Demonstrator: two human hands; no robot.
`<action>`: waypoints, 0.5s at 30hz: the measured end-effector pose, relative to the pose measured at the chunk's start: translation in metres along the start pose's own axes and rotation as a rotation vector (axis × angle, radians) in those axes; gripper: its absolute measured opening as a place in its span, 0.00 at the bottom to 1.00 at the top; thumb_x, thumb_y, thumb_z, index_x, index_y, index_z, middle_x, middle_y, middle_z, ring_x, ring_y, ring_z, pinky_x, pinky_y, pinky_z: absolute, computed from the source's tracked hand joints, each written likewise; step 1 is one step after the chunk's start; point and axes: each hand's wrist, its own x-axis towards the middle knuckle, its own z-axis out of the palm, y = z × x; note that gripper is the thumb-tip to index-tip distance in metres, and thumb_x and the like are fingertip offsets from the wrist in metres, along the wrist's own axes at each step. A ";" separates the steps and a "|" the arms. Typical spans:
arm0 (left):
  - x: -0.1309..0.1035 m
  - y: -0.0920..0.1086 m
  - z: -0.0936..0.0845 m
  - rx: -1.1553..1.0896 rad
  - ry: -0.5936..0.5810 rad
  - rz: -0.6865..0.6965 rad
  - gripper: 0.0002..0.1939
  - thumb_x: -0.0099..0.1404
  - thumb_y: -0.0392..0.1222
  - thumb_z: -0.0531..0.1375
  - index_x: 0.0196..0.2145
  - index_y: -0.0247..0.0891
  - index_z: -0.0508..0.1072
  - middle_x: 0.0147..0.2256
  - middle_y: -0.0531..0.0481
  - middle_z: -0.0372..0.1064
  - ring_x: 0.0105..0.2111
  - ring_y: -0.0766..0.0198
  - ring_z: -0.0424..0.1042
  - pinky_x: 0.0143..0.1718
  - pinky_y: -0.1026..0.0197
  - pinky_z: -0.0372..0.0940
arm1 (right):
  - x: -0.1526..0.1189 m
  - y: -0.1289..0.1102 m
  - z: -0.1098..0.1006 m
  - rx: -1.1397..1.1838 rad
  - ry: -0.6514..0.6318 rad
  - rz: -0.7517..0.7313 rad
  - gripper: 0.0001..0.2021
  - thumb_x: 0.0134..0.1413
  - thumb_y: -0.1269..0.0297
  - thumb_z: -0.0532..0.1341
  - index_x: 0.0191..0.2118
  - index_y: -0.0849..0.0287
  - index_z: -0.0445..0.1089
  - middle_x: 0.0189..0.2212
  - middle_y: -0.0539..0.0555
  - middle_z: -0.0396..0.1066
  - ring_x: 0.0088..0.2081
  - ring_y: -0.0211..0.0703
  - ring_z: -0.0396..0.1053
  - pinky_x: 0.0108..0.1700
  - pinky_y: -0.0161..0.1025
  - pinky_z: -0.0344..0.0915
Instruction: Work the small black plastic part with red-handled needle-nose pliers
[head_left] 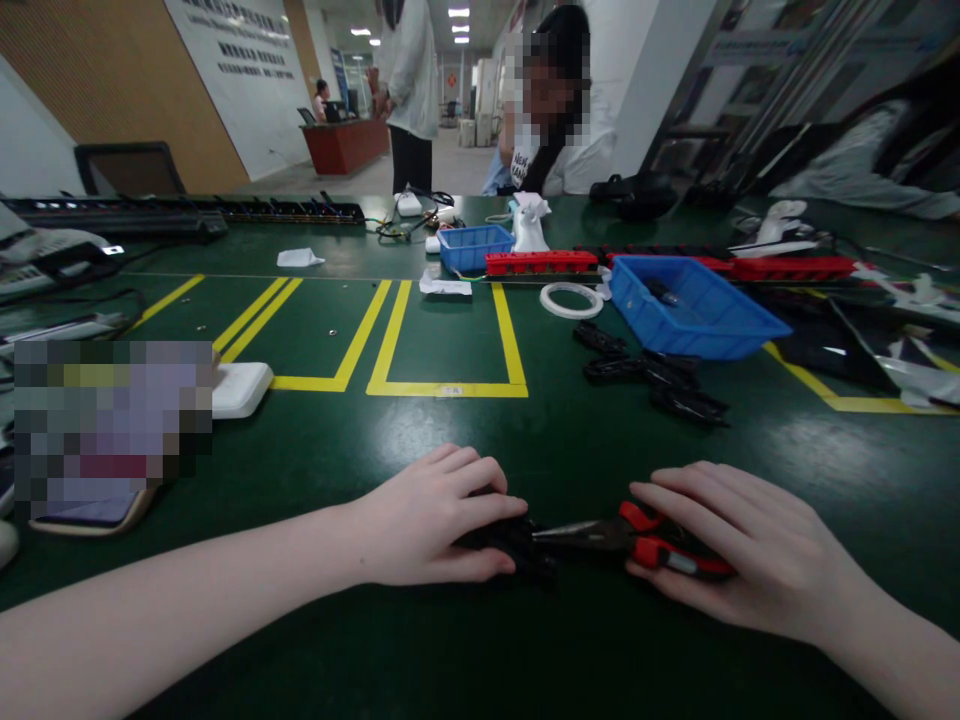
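Observation:
My right hand (750,555) is closed around the red and black handles of a pair of needle-nose pliers (592,535). The jaws point left and their tips touch or lie right beside a small black part (517,545). My left hand (442,520) pinches that black part against the green tabletop. Its exact kind is hidden by my fingers and the dark colour. Beyond my hands lie several black cable-like bundles (652,375), near a blue plastic bin (690,310).
Left of my arm stands a phone (112,440) beside a white box-shaped device (241,390). Yellow tape (450,390) marks the table. A roll of white tape (571,300), a smaller blue bin (476,247) and red strips (540,263) lie farther back. A person sits across the table.

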 end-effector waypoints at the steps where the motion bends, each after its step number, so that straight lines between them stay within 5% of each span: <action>1: 0.000 0.000 0.000 0.002 0.000 0.000 0.22 0.71 0.50 0.59 0.57 0.37 0.69 0.48 0.44 0.69 0.46 0.56 0.68 0.46 0.54 0.65 | 0.000 0.000 0.000 -0.003 0.004 0.006 0.19 0.57 0.58 0.64 0.51 0.64 0.70 0.41 0.62 0.74 0.38 0.49 0.73 0.38 0.45 0.72; 15: -0.001 0.002 -0.002 0.029 -0.021 0.014 0.21 0.72 0.49 0.58 0.59 0.41 0.68 0.46 0.45 0.67 0.43 0.57 0.67 0.43 0.55 0.63 | 0.002 -0.001 0.000 0.007 0.033 0.082 0.21 0.58 0.56 0.64 0.54 0.60 0.68 0.42 0.61 0.74 0.40 0.50 0.74 0.37 0.46 0.72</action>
